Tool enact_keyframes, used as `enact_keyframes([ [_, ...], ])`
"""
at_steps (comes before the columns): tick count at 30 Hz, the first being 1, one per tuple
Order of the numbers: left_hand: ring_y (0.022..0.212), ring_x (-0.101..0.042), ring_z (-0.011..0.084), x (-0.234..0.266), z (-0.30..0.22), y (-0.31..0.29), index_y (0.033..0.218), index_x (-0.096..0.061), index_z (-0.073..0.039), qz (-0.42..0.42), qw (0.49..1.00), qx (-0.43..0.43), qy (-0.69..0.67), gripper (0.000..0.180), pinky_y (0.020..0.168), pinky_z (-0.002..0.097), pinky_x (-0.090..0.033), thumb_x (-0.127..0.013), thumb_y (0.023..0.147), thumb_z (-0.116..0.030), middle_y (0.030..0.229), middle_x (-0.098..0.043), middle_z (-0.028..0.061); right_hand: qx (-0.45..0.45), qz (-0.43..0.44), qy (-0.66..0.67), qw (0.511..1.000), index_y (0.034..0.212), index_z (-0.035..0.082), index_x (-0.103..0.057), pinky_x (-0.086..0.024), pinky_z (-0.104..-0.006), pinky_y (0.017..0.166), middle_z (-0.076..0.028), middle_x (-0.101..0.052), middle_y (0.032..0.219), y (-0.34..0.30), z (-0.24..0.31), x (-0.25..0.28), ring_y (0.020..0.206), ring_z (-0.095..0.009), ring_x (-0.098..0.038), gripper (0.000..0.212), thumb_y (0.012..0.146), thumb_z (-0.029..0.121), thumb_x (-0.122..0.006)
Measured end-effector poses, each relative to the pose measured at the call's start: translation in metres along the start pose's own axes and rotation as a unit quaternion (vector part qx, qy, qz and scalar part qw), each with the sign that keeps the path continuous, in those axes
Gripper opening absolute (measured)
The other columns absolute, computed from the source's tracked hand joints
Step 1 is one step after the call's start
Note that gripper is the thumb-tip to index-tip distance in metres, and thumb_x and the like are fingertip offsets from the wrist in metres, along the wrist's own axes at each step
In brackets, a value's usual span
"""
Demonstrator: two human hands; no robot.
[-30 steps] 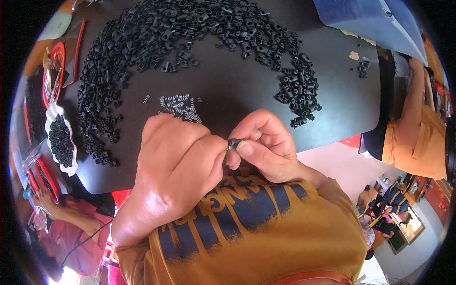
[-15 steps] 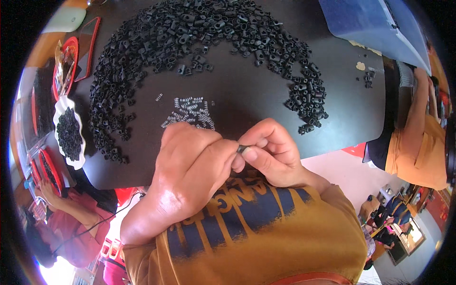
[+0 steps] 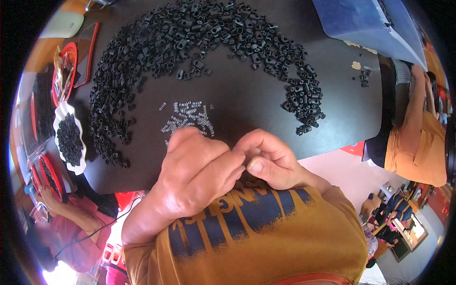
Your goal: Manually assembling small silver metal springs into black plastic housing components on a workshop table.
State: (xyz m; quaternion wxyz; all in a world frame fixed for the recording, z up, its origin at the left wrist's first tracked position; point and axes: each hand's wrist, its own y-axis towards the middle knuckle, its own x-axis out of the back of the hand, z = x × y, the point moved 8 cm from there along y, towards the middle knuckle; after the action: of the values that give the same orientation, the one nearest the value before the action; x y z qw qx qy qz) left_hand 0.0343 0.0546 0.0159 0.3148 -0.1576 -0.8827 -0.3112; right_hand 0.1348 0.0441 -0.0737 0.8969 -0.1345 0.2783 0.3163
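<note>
My left hand (image 3: pixel 194 173) is closed, its knuckles up and its fingertips bent inward against the fingers of my right hand (image 3: pixel 273 159). My right hand is curled, with thumb and forefinger brought up to the left fingertips. Whatever they hold between them is hidden behind the fingers. Just beyond my left hand lies a loose heap of small metal springs (image 3: pixel 189 114), partly covered by the knuckles. Around that heap, a wide arc of small black tube-shaped plastic parts (image 3: pixel 209 28) spreads over the dark table (image 3: pixel 247 104).
A white scalloped dish (image 3: pixel 81 161) of small black pieces stands at the left edge, near a red-rimmed tray (image 3: pixel 75 52). At the far right is a translucent blue bin (image 3: pixel 342 23). Co-workers sit left and right; one's hand (image 3: pixel 47 194) is at a red tray.
The small black part seen between my fingertips is now out of sight. My hands have shifted slightly toward me, the left fingers covering the spot where they meet.
</note>
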Motion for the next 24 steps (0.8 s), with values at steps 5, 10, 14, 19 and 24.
enact_keyframes([
  [5, 0.065, -0.055, 0.0194, 0.006, 0.004, 0.001, 0.088, -0.065, -0.001, 0.001, 0.999, 0.031, -0.014, 0.034, 0.063, 0.0340, -0.042, -0.075, 0.055, -0.003, 0.076, -0.059, 0.0033, 0.122, 0.036, -0.236, 0.963, 0.100, 0.000, -0.057, -0.048, -0.0316, 0.067, -0.010, -0.060, 0.084, 0.009, 0.019, -0.008, 0.074, -0.023, -0.060, 0.018, 0.093, 0.015, -0.050],
  [10, 0.076, -0.056, 0.0233, 0.026, 0.043, 0.007, 0.088, -0.066, -0.005, -0.025, 0.977, 0.105, 0.183, 0.023, 0.071, 0.0353, -0.041, -0.071, 0.066, -0.004, 0.081, -0.060, 0.0058, 0.046, 0.015, -0.177, 0.983, 0.099, -0.001, -0.056, -0.047, -0.0280, 0.067, -0.008, -0.058, 0.082, 0.007, 0.009, -0.002, 0.072, -0.016, -0.057, 0.022, 0.095, 0.016, -0.044],
  [14, 0.079, -0.056, 0.0220, 0.023, 0.068, 0.017, 0.089, -0.066, -0.008, 0.007, 0.955, 0.112, 0.273, 0.019, 0.075, 0.0344, -0.038, -0.069, 0.070, -0.007, 0.082, -0.058, 0.0045, 0.036, 0.000, -0.131, 0.991, 0.098, -0.001, -0.056, -0.045, -0.0249, 0.068, -0.007, -0.056, 0.084, 0.006, 0.006, 0.003, 0.074, -0.011, -0.054, 0.024, 0.097, 0.017, -0.040],
  [19, 0.079, -0.055, 0.0208, 0.015, 0.082, 0.018, 0.090, -0.065, -0.009, 0.028, 0.939, 0.122, 0.320, 0.019, 0.077, 0.0341, -0.035, -0.068, 0.072, -0.011, 0.082, -0.056, 0.0033, 0.021, 0.000, -0.141, 0.990, 0.098, 0.000, -0.056, -0.046, -0.0250, 0.064, -0.006, -0.055, 0.080, 0.006, 0.006, 0.002, 0.071, -0.012, -0.056, 0.023, 0.097, 0.017, -0.042],
  [24, 0.079, -0.055, 0.0213, 0.012, 0.084, 0.025, 0.087, -0.063, -0.010, 0.032, 0.941, 0.091, 0.325, 0.017, 0.077, 0.0348, -0.036, -0.069, 0.071, -0.012, 0.082, -0.055, 0.0037, 0.006, 0.010, -0.133, 0.991, 0.096, -0.001, -0.055, -0.045, -0.0253, 0.067, -0.006, -0.054, 0.081, 0.007, 0.006, 0.002, 0.072, -0.011, -0.053, 0.025, 0.098, 0.018, -0.039],
])
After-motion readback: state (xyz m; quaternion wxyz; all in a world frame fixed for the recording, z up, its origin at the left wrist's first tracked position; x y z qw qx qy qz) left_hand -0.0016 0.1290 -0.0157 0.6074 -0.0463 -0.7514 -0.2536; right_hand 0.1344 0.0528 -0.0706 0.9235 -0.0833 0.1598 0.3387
